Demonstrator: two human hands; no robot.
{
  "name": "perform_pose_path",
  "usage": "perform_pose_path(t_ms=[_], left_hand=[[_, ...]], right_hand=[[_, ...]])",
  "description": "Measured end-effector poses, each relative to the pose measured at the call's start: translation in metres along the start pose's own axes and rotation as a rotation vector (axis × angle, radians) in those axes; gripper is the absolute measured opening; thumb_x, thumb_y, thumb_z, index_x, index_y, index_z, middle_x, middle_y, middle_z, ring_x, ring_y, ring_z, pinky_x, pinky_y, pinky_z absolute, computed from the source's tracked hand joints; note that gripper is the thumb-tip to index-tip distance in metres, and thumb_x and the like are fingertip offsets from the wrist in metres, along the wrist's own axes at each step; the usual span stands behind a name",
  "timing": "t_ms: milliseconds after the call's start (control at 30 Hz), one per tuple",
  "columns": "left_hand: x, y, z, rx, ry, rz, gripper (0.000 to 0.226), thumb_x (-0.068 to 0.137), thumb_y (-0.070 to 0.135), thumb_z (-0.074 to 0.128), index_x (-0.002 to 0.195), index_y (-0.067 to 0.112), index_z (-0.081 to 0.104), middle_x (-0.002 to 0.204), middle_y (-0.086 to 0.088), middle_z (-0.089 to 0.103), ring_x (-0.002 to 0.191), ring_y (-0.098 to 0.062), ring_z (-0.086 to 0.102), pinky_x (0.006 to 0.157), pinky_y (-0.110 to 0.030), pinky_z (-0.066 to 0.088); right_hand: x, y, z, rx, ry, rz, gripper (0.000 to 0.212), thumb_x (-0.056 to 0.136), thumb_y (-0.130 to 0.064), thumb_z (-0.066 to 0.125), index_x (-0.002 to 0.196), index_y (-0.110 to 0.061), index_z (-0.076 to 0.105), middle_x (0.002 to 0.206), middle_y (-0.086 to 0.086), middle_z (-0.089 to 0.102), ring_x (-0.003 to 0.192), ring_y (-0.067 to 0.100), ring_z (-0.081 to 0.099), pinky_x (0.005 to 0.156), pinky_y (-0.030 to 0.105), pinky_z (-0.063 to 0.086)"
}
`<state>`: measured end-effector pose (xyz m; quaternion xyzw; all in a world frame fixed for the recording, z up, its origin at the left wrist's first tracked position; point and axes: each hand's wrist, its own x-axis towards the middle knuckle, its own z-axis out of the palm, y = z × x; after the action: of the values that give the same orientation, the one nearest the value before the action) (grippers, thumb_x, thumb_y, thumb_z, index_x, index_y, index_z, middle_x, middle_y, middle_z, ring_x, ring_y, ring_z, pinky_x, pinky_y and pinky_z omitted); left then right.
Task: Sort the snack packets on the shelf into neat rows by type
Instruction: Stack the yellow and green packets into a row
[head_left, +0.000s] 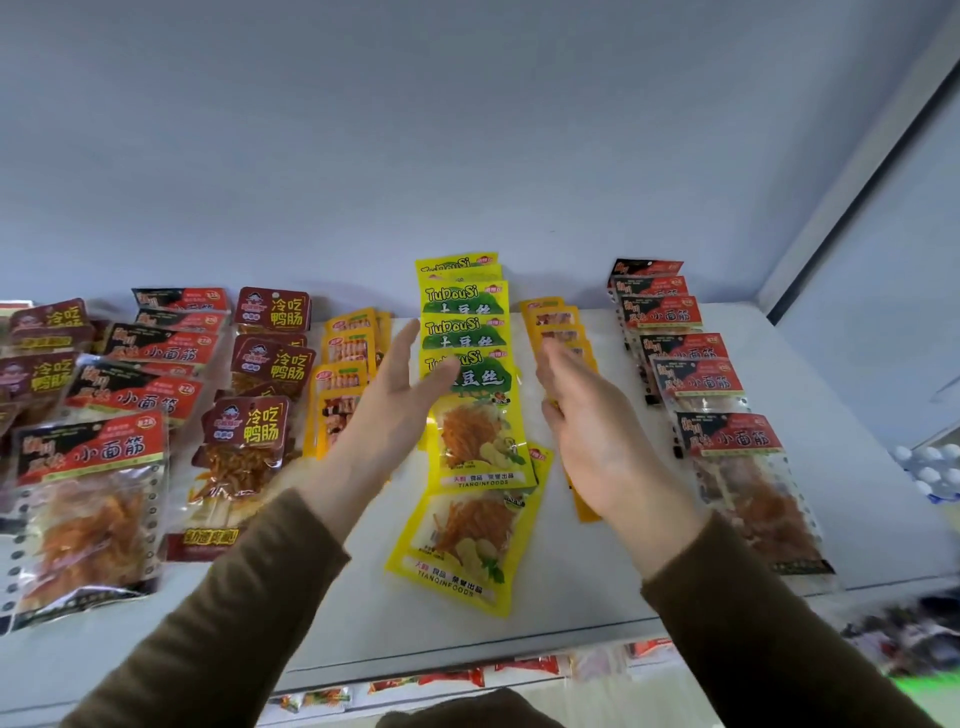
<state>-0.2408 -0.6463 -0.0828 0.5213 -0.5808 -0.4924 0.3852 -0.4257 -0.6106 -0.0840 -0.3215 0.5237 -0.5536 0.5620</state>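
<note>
Flanking yellow packets: open hands.

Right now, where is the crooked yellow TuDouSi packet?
In the head view, the crooked yellow TuDouSi packet lies at the near end of the yellow row, between the left hand and right hand.

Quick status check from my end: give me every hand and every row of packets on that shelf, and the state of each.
Left hand: open, raised beside the green-and-yellow row, holding nothing.
Right hand: open, fingers straight, holding nothing.
Green-and-yellow row: overlapped in a line; nearest packet tilted.
Orange row: overlapped, partly hidden by the right hand.
Yellow row: overlapped.
Dark red row: overlapped, uneven.
Right red-and-black row: overlapped, slightly uneven.
Left red-and-black row: overlapped, uneven.
</note>
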Motion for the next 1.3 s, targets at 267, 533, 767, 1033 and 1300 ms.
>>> perform_pose_path(t_ms=[267,533,767,1033,1300], left_hand=[[-0.05,-0.044,0.015,0.476,-0.059,0.101,0.091,0.093,0.045,0.067,0.161,0.041,0.007,0.171,0.009,-0.007,0.157,-0.012,-0.001,0.121,-0.032,0.012],[-0.06,-0.081,0.004,0.763,-0.253,0.266,0.072,0.087,0.073,0.018,0.154,0.052,0.001,0.163,0.019,-0.022,0.153,-0.005,-0.022,0.128,-0.033,-0.003],[-0.061,-0.074,0.005,0.839,-0.27,0.224,0.066,0.103,0.06,0.026,0.157,0.045,-0.007,0.164,0.013,-0.021,0.151,-0.003,-0.018,0.117,-0.019,-0.015],[-0.064,-0.064,0.004,0.85,-0.341,0.165,0.065,0.105,0.053,0.029,0.158,0.043,-0.008,0.164,0.012,-0.022,0.145,0.001,-0.022,0.118,-0.021,-0.015],[-0.065,-0.059,0.001,0.778,-0.364,0.143,0.073,0.092,0.065,0.012,0.16,0.039,0.004,0.168,0.011,-0.017,0.153,-0.004,-0.017,0.123,-0.025,-0.011]], right_hand=[[-0.066,0.029,-0.002,-0.028,-0.004,0.103,0.05,0.102,-0.041,0.05,0.151,-0.034,0.044,0.149,-0.02,0.044,0.141,0.001,0.034,0.122,0.034,0.02],[-0.093,0.043,-0.002,0.175,0.078,0.136,0.037,0.105,-0.027,0.047,0.141,-0.028,0.053,0.142,-0.011,0.056,0.128,0.001,0.051,0.118,0.044,0.035],[-0.094,0.064,-0.001,0.084,0.06,0.075,0.057,0.1,0.0,0.054,0.147,-0.03,0.043,0.144,-0.004,0.059,0.126,0.009,0.059,0.104,0.033,0.048],[-0.092,0.07,-0.003,-0.582,0.028,-0.127,0.098,0.097,-0.008,0.064,0.155,-0.051,-0.003,0.161,-0.007,0.034,0.145,0.007,0.036,0.088,-0.001,0.042],[-0.129,0.026,-0.04,-0.448,0.068,-0.129,0.074,0.094,0.0,0.059,0.145,-0.05,0.038,0.11,0.003,0.073,0.085,0.024,0.069,0.069,0.023,0.055]])
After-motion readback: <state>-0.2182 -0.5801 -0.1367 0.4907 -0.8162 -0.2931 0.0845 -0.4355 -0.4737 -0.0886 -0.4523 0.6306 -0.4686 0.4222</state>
